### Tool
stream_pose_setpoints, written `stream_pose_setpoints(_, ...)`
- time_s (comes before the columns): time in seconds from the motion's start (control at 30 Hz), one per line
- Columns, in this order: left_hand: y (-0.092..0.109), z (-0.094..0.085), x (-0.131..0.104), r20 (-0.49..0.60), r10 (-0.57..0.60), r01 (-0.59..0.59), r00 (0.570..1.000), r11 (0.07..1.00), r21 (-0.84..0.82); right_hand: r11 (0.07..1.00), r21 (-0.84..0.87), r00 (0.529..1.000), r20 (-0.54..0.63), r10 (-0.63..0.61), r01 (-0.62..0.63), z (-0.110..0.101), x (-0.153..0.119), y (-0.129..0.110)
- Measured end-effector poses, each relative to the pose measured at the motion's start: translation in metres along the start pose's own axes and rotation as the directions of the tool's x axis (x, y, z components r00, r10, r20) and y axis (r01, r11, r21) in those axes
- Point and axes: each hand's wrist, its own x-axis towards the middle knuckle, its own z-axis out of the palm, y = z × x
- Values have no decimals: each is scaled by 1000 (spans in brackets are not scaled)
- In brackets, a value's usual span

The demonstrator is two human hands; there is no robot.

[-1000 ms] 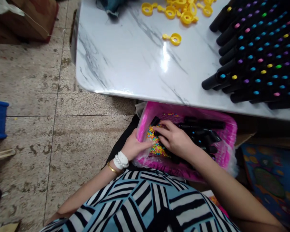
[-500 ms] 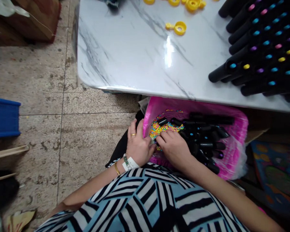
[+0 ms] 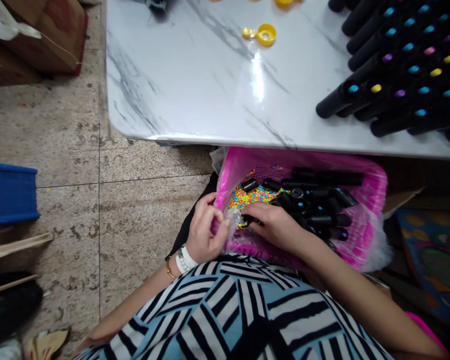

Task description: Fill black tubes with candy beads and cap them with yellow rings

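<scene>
At the near left corner of a pink basket [image 3: 377,200], my left hand [image 3: 208,230] has its fingers curled and its thumb against clear plastic [image 3: 232,222], which it appears to pinch. Inside the basket, my right hand [image 3: 275,225] reaches down with thumb and fingers closed around a small black piece, mostly hidden. Small multicoloured beads [image 3: 262,194] lie loose beside its fingers. Black tubes [image 3: 324,220] fill the basket's right side, some with a blue or purple dot. A short black cylinder [image 3: 249,185] rests on the beads.
Above the basket is a marble-patterned table [image 3: 180,85]. It bears rows of black tubes [image 3: 397,90] with coloured dots at right and a yellow ring piece [image 3: 266,35]. A blue crate [image 3: 9,195] and cardboard boxes [image 3: 52,35] stand on the floor at left.
My left hand has shifted slightly left, its fingers now curled rather than spread at the rim. My right thumb and fingers have closed together low in the basket. The view has tilted slightly.
</scene>
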Motion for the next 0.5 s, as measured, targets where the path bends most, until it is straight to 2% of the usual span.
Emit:
stream_pose_setpoints(0.07,2,0,4,28,40,-44,999,985,165,992,129,997,-77,11,-1,-8,-6,7)
stream_pose_setpoints(0.13,3,3,10,105,48,-79,993,947,311,982,188,991,-122,53,-29,-14,-12,11)
stream_pose_setpoints(0.2,4,7,16,181,33,-100,983,921,378,980,194,983,-167,78,-45,-17,-16,15)
stream_pose_setpoints(0.27,3,11,20,199,29,-106,980,916,388,988,146,970,-231,73,-39,-17,-18,18)
stream_pose_setpoints(0.37,3,10,19,138,76,-118,988,934,337,998,43,947,-316,51,-39,-17,-21,24)
stream_pose_setpoints(0.5,5,-5,10,-11,124,-118,992,970,212,992,-105,933,-359,27,-69,-19,-27,28)
